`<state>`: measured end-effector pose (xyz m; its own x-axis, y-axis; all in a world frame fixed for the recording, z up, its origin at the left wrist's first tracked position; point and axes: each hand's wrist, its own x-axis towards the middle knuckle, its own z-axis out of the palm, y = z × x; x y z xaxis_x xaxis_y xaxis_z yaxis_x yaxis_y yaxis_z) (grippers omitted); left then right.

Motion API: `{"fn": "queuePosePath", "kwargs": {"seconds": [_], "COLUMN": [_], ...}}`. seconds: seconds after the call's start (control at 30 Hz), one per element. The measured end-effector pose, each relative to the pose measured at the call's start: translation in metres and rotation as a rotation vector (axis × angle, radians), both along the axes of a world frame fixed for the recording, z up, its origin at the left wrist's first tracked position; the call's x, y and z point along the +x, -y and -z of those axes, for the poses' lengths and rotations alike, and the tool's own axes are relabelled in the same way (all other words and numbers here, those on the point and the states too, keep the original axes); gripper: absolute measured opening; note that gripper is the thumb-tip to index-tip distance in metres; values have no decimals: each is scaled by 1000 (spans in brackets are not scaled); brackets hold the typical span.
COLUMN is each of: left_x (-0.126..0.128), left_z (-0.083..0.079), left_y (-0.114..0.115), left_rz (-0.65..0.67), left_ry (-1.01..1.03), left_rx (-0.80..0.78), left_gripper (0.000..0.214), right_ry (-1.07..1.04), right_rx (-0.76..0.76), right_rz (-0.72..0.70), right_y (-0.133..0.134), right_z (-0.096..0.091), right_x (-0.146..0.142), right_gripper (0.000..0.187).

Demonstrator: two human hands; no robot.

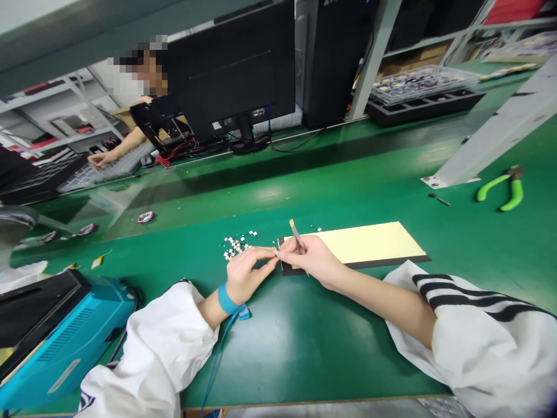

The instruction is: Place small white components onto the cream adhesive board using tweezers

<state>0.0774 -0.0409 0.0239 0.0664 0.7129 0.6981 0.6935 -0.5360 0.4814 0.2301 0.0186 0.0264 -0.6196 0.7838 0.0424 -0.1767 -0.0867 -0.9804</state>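
Observation:
My left hand (248, 271) and my right hand (310, 258) meet fingertip to fingertip over the green mat, just left of a pale yellow strip on a black backing (369, 244). In my right hand I hold thin tweezers (297, 237), their yellow-tipped end pointing up and away. My left fingers are pinched together at the tweezers' point, on something too small to make out. A scatter of several tiny white and dark square parts (235, 244) lies just beyond my left hand. A blue wrist strap (226, 300) with a cord circles my left wrist.
Green-handled pliers (505, 188) lie far right, by a white post foot (439, 180) and a small black screw (438, 200). A teal device (61, 337) sits near left. A monitor (230, 75), black trays (422, 98) and a co-worker's hand on a keyboard (102, 158) are across the bench.

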Motion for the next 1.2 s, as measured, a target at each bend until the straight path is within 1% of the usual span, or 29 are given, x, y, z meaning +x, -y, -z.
{"fn": "queuePosePath", "kwargs": {"seconds": [0.03,0.17,0.2,0.3,0.37,0.47,0.6,0.67,0.77,0.87,0.93,1.03,1.2], "left_x": [0,-1,-1,-1,-1,-1,0,1,2,2,2,2,3], "left_z": [1,5,6,6,6,7,6,6,7,8,8,7,4], "left_y": [0,-1,-1,-2,-3,-4,-5,-6,-6,-6,-5,-4,-2], "left_rz": [6,31,35,43,63,87,101,104,104,106,108,98,68], "left_ry": [50,262,294,338,316,294,383,403,414,400,369,301,200], "left_rx": [-39,-182,-196,-213,-210,-200,-226,-241,-256,-265,-262,-246,-213], "left_gripper": [8,13,13,14,14,15,18,19,20,21,21,20,16], "right_ry": [-3,39,54,75,92,154,230,244,255,256,260,251,194], "right_rx": [-19,-74,-80,-74,-41,50,198,249,275,266,286,321,288], "right_rz": [10,125,123,37,20,42,28,17,-18,-93,-125,-130,-180], "right_y": [-1,-3,-4,-4,-4,-5,-6,-7,-7,-7,-6,-4,-5], "right_z": [-1,-4,-4,-4,-4,-4,-5,-5,-4,-5,-5,-6,-5], "right_x": [0,2,2,3,4,5,8,9,9,10,10,10,9], "right_gripper": [25,32,34,39,40,38,33,29,27,26,25,22,23]}}
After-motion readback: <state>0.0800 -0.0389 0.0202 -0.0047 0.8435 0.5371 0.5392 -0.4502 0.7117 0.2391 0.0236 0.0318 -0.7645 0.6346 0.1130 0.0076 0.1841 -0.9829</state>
